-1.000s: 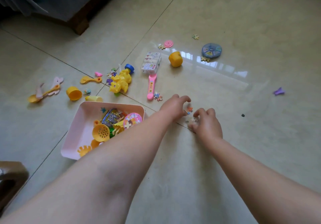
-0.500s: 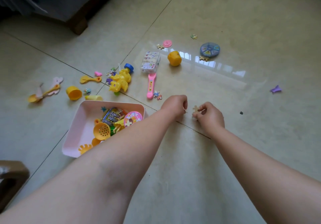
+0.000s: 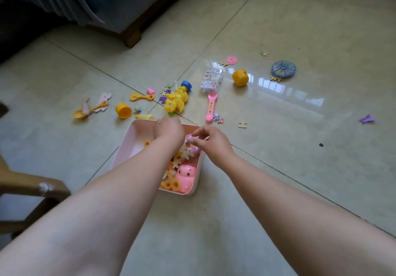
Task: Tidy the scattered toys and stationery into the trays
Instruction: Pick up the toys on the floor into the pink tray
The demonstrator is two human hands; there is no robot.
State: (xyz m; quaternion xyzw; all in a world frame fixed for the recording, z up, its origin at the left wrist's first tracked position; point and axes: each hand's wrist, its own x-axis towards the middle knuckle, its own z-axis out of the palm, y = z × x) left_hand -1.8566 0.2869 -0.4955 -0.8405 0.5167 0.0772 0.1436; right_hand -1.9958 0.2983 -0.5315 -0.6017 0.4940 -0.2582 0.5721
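Note:
A pink tray (image 3: 130,138) stands on the tiled floor, holding a pink pig toy (image 3: 185,174), yellow scissors (image 3: 170,183) and a heap of pale puzzle pieces (image 3: 183,152). My left hand (image 3: 169,129) hovers over the tray's far end, back up, its fingers curled down out of sight. My right hand (image 3: 211,141) is beside it over the tray's right rim, fingers loosely spread above the puzzle pieces. A single wooden puzzle piece (image 3: 242,124) lies on the floor to the right of the tray.
Beyond the tray lie a yellow dinosaur (image 3: 176,102), a pink toy spoon (image 3: 211,107), a sticker box (image 3: 211,80), two yellow cups (image 3: 240,77) (image 3: 123,110) and a blue disc (image 3: 283,70). A purple bit (image 3: 366,118) is far right. A sofa leg (image 3: 131,37) and wooden chair (image 3: 27,185) stand left.
Both hands lifted off the floor tile seam and moved left and nearer, over the pink tray. Pale puzzle pieces now lie heaped under them. The view has tilted so the tray sits nearer the centre.

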